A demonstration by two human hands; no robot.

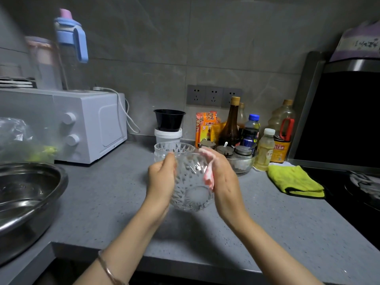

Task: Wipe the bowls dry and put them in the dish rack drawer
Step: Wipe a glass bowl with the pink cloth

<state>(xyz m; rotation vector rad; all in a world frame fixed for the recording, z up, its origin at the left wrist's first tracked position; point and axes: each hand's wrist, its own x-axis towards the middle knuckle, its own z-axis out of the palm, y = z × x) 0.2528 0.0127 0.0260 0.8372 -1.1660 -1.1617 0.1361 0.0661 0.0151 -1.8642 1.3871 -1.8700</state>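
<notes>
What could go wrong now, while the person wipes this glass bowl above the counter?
1. The left hand holds the tilted glass bowl in the air near its rim; it may slip from that grip onto the counter.
2. The right hand pressing the pink cloth against it could push it loose.
3. The second glass bowl stands close behind; a swing might knock it.

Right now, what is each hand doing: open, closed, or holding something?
Left hand: closed, gripping the glass bowl by its side.
Right hand: closed, pinching the pink cloth against the bowl's rim.
</notes>
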